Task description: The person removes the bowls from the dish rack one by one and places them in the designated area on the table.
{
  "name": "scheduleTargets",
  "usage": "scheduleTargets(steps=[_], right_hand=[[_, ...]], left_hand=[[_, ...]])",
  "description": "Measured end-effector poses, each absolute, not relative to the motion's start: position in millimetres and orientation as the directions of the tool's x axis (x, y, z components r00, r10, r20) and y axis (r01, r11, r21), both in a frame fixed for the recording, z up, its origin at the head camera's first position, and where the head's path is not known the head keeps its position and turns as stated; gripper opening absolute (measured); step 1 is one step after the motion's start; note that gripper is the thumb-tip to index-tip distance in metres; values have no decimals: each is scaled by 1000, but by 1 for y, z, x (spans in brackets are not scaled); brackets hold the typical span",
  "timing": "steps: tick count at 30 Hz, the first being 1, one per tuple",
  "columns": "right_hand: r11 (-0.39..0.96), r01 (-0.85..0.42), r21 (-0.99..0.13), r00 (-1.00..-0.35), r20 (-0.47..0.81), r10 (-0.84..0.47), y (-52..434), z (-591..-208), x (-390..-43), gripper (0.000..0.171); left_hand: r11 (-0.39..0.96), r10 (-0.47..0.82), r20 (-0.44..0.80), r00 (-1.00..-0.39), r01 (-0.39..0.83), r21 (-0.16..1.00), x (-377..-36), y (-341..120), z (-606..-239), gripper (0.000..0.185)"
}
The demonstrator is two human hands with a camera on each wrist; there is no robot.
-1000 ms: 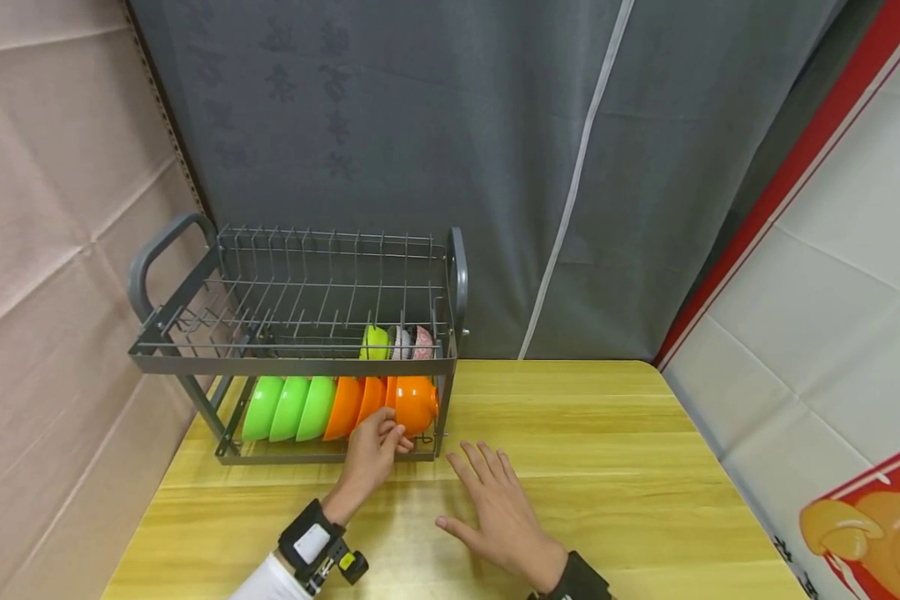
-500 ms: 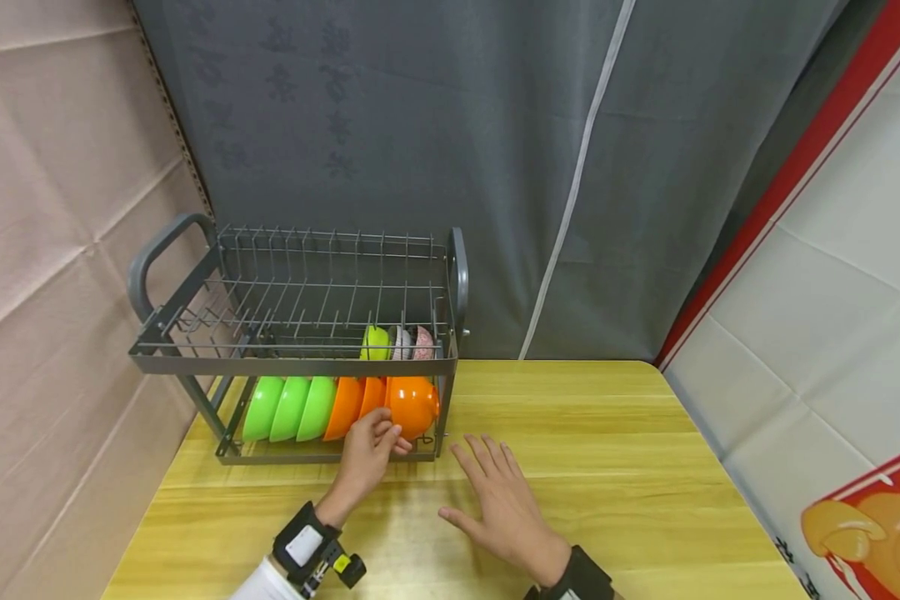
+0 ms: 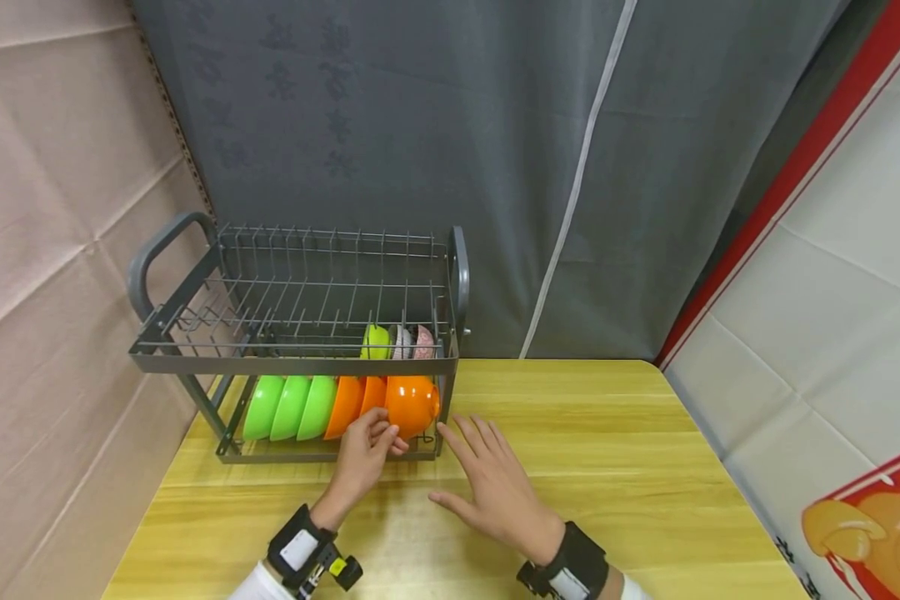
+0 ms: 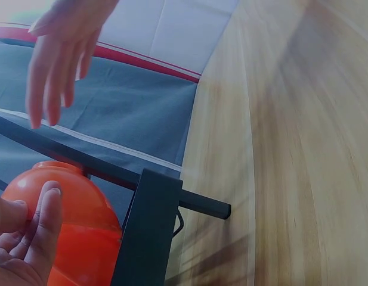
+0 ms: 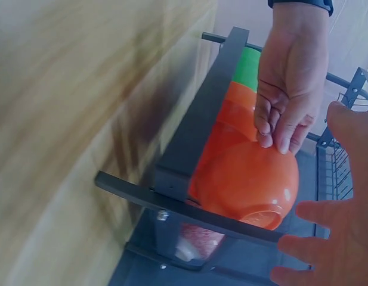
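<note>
Gripping the orange bowl (image 3: 412,405) at its rim, the left hand (image 3: 366,454) tilts it in the dish rack (image 3: 292,364) lower tier, rt end. Right hand (image 3: 495,492), fingers spread, nothing held, is poised nearby, prob. to receive it.

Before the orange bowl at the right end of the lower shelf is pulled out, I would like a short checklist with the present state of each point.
1. Left hand has a hold on the orange bowl: ok, fingers curl on its rim.
2. Right hand ready to receive: ok, it is open, fingers spread, close beside the rack.
3. Bowl clear of the rack's front corner post: cannot tell, the bowl sits right behind it.
4. Neighbouring orange bowls steady: cannot tell, they lean against the held one.
5. Table in front free for setting down: ok.
</note>
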State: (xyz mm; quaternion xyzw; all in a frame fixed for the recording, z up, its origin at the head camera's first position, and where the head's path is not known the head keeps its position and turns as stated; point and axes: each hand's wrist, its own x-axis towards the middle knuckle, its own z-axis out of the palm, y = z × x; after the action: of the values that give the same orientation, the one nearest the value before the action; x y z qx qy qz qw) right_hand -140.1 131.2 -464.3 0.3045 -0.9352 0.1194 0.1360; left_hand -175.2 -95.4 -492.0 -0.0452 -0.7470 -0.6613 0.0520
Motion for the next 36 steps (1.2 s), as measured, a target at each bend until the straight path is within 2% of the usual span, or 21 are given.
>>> scheduleTargets(steps=[9, 27, 36], right_hand=[[767, -635, -90, -736, 371, -566, 122, -446, -150, 87], [745, -667, -18, -697, 367, -616, 111, -426, -156, 87], [737, -676, -4, -686, 369, -627, 109, -420, -155, 85]], left_hand=[[110, -8, 141, -990, 140, 984, -173, -95, -492, 24], [74, 1, 112, -994, 112, 991, -158, -96, -484, 17], [182, 32, 144, -989, 148, 972, -147, -96, -484, 13]])
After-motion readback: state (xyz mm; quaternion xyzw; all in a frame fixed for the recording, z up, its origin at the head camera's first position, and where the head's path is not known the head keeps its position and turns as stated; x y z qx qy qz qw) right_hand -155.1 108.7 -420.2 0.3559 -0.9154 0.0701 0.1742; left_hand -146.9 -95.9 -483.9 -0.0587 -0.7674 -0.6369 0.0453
